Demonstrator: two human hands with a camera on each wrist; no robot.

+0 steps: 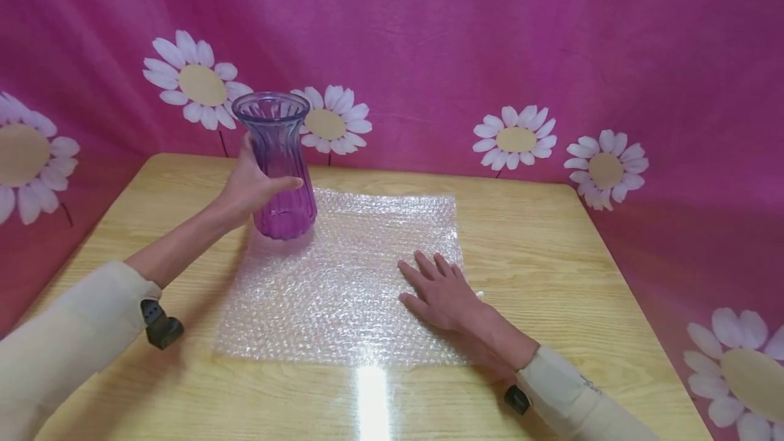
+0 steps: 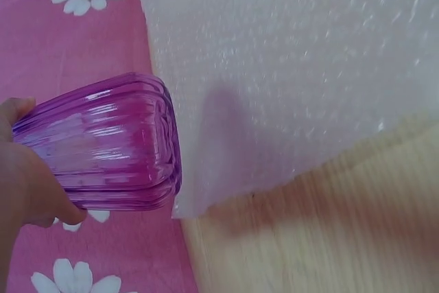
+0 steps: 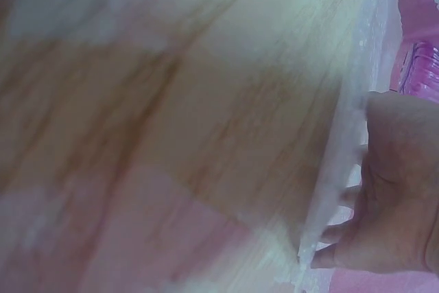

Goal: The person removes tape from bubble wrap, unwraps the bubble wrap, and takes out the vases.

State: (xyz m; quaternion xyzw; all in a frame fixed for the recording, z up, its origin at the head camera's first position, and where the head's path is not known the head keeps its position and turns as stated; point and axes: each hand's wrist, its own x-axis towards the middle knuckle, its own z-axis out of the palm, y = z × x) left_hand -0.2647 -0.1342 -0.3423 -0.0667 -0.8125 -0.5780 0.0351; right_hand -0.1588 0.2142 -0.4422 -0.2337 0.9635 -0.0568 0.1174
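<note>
A ribbed glass vase (image 1: pixel 284 203), purple at the base and paler toward its flared rim, is gripped by my left hand (image 1: pixel 254 182) around its side. In the left wrist view the vase (image 2: pixel 113 145) is held above the bubble wrap, and a soft shadow falls below it. The clear sheet of bubble wrap (image 1: pixel 343 278) lies spread flat on the table. My right hand (image 1: pixel 442 295) rests on the sheet's right part with fingers spread. From the right wrist, the hand (image 3: pixel 401 183) touches the bubble wrap (image 3: pixel 336 149) seen nearly edge-on.
The wooden table (image 1: pixel 527 257) extends on all sides of the sheet. A pink cloth (image 1: pixel 422 53) printed with white daisies hangs behind it and along both sides. A bright light reflection shows near the table's front.
</note>
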